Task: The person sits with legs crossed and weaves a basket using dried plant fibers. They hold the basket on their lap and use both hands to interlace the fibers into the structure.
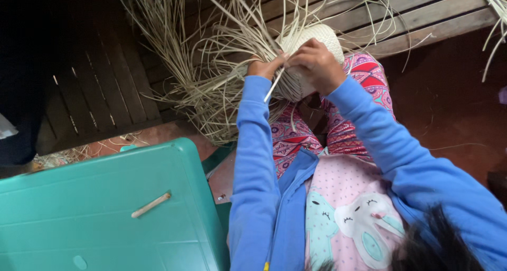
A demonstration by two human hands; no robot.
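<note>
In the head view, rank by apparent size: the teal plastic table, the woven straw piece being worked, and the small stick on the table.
1. Teal plastic table, though nearest the camera.
2. Woven straw piece.
3. Small stick.

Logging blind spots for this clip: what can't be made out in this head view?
- Left hand fingertips: buried among the loose straw strands.
- Right hand grip: only its back shows, so what the fingers pinch is hidden.
- Woven basket: its near side is covered by both hands.
- Straw at top right: cut off by the frame edge.
- Dark area at left: too dim to read.
</note>
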